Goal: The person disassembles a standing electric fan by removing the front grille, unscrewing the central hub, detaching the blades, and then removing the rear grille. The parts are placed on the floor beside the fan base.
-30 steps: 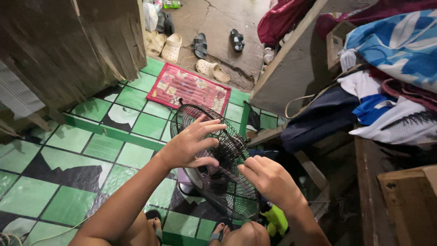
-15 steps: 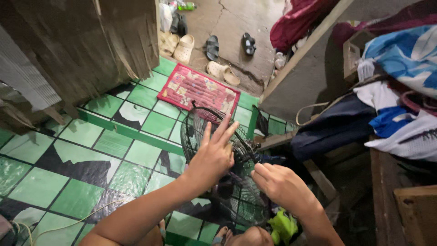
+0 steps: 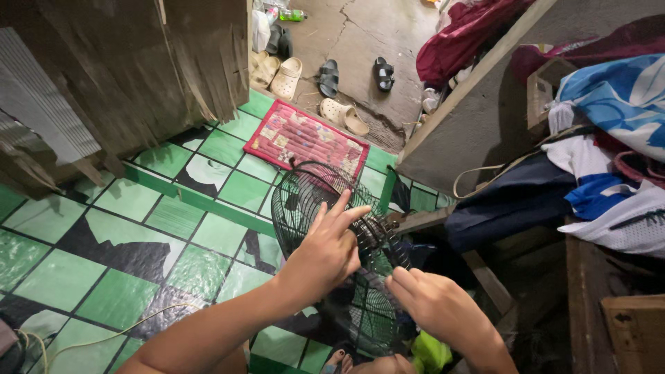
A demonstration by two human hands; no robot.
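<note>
Your left hand (image 3: 325, 253) lies on the black wire fan grille (image 3: 315, 201), fingers spread and stretched forward across the wires, palm flat against the cage near its middle. Your right hand (image 3: 433, 305) is at the grille's right edge, lower down, fingers curled in toward the rim; you cannot tell from this view whether they pinch a wire or a clip, since the fingertips are turned away and the wires blur there. The fan itself stands upright between your knees on the green and black patterned floor (image 3: 125, 235), its round cage tilted a little toward you, the dark hub showing through the wires just past your left fingertips.

Beyond the fan, a red patchwork doormat (image 3: 305, 138) lies at the doorway, touching the edge of the green flooring. Past it, on bare cracked concrete, sit cream clogs (image 3: 285, 76) and black sandals (image 3: 357, 73). A weathered wooden door (image 3: 138, 69) fills the upper left. On your right, a heap of clothes (image 3: 596, 159) in blue, white and navy rests on a wooden bench. A bright yellow-green object (image 3: 429, 350) lies low beside your right wrist
</note>
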